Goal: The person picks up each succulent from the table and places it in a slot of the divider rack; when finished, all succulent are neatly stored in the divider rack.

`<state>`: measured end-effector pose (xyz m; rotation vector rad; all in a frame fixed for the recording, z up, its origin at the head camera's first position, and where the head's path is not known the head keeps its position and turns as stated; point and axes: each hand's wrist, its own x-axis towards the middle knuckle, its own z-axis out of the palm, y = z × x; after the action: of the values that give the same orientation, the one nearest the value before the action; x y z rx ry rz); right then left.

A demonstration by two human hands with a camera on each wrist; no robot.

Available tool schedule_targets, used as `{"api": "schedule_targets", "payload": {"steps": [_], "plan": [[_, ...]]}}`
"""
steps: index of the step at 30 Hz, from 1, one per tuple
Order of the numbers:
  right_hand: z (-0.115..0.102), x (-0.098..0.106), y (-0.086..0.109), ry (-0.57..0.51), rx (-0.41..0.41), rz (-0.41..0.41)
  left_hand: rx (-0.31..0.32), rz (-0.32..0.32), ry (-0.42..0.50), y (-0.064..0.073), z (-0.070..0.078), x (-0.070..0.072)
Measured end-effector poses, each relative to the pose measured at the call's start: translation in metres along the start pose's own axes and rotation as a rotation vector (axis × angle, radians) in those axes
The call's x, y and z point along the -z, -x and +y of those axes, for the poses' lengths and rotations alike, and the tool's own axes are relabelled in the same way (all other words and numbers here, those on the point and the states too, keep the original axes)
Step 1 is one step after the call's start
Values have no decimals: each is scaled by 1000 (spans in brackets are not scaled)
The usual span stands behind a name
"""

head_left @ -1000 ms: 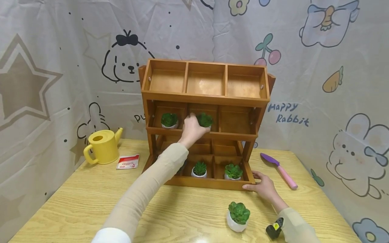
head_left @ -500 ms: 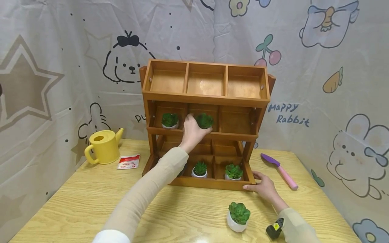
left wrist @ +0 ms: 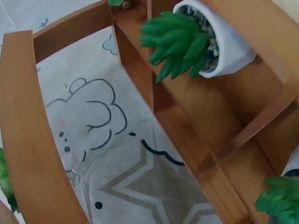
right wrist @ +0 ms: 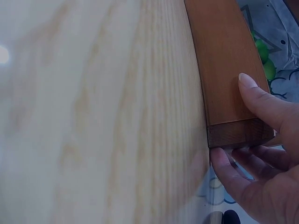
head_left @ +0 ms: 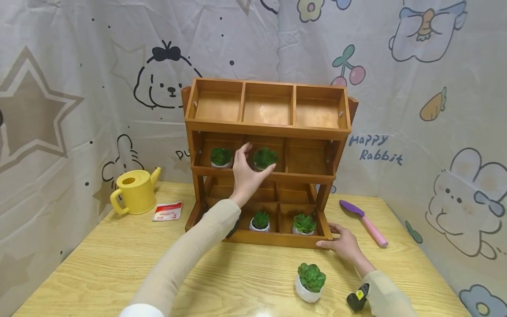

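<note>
A three-tier wooden shelf (head_left: pixel 267 128) with compartments stands at the table's back. My left hand (head_left: pixel 246 174) is at its middle tier, thumb and fingers spread apart around a green succulent (head_left: pixel 265 157) in the centre compartment; the pot is mostly hidden. Another potted succulent (head_left: pixel 221 157) sits in the compartment to its left. My right hand (head_left: pixel 345 245) holds the bottom tier's front right corner, thumb on the front board (right wrist: pixel 229 65) and fingers at its end. On the bottom tier are a spiky succulent (head_left: pixel 260 220) and a leafy one (head_left: pixel 304 224), both in white pots.
A potted succulent (head_left: pixel 310 282) stands on the table in front, beside a small black object (head_left: pixel 358 298) near the right sleeve. A purple-and-pink trowel (head_left: pixel 364 222) lies at right. At left are a yellow watering can (head_left: pixel 135 191) and a red-and-white packet (head_left: pixel 167 211).
My left hand has let go of the succulent in the middle compartment, its fingers parting and the hand drawing slightly left. My right hand stays on the shelf corner.
</note>
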<state>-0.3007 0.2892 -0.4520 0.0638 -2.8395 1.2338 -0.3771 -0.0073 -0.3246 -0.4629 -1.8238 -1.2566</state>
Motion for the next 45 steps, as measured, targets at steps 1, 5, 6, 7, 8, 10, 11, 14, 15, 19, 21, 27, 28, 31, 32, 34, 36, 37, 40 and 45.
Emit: {"api": "schedule_targets", "payload": {"steps": [1,5,6,7,8,10,11,14,15,19,21,27,28,31,32,34,36,37,40,45], "plan": [[0,0,0,5,1,1,-50,20,17,2,0,1],[-2,1,-1,18,0,-1,-195,27,56,17,5,2],[-2,1,-1,20,-1,-3,-216,9,60,23,7,2],[-2,1,-1,21,-3,-4,-233,-14,61,30,10,2],[-2,1,-1,22,-4,-6,-246,-42,63,37,12,1],[-3,1,0,20,-6,-8,-265,-110,66,54,18,0],[-3,1,0,21,-6,-8,-271,-151,67,63,21,0],[-4,0,2,15,-5,-5,-273,-290,69,87,28,0],[-4,0,2,11,-4,-4,-262,-334,68,94,30,-1],[-3,-2,2,-6,-6,-3,-193,-508,85,117,37,-3],[-2,-2,2,-8,-9,-7,-155,-581,88,125,40,-4],[-2,-2,2,2,1,-2,-87,-785,101,141,46,-5],[-2,-2,2,4,3,0,-71,-821,101,143,46,-5],[-1,-1,1,4,6,0,-36,-923,65,150,45,-8],[-1,-1,1,4,6,1,-28,-956,50,152,44,-8],[-1,-1,1,2,5,-1,-20,-1010,27,157,41,-9],[-1,-1,2,-2,4,0,-18,-1056,35,160,39,-10],[-1,-1,1,-3,3,0,-23,-1079,50,161,38,-11],[0,-1,1,-5,-1,3,-44,-1146,75,164,37,-11],[2,-1,-1,-11,-7,2,-35,-1230,57,167,36,-13]]}}
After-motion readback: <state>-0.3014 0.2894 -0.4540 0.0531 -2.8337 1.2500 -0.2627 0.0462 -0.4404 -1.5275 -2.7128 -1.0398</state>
